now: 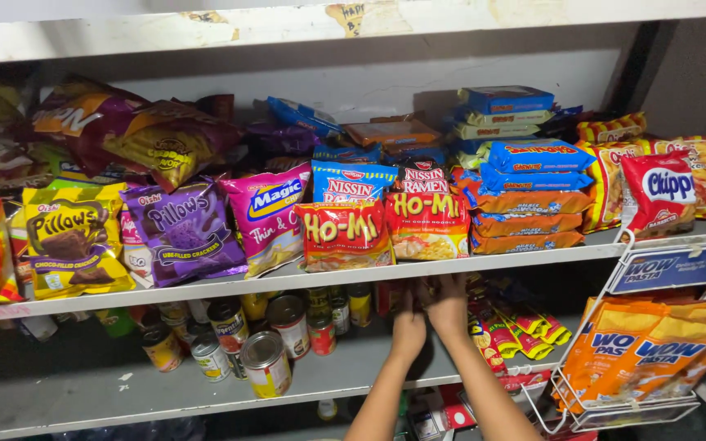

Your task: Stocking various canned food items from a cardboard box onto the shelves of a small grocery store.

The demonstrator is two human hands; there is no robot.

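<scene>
Both my hands reach into the dark back of the lower shelf (345, 371), just under the edge of the upper shelf (230, 286). My left hand (408, 323) and my right hand (449, 305) are side by side and touching, fingers pointing into the shadow. Whatever they touch or hold is hidden in the dark. Red and yellow snack packets (510, 331) lie in a row just right of my right hand. Small tins and jars (330, 314) stand just left of my left hand. Directly above my hands, red and orange noodle packs (345, 235) lean at the upper shelf's front.
Larger tin cans (265, 362) stand at the lower shelf's front left. Snack bags in purple (183, 230), yellow (73, 238) and pink (270, 214) fill the upper shelf, with stacked noodle packs (525, 192) to the right. A white wire rack (614, 404) with orange pasta packs hangs at right.
</scene>
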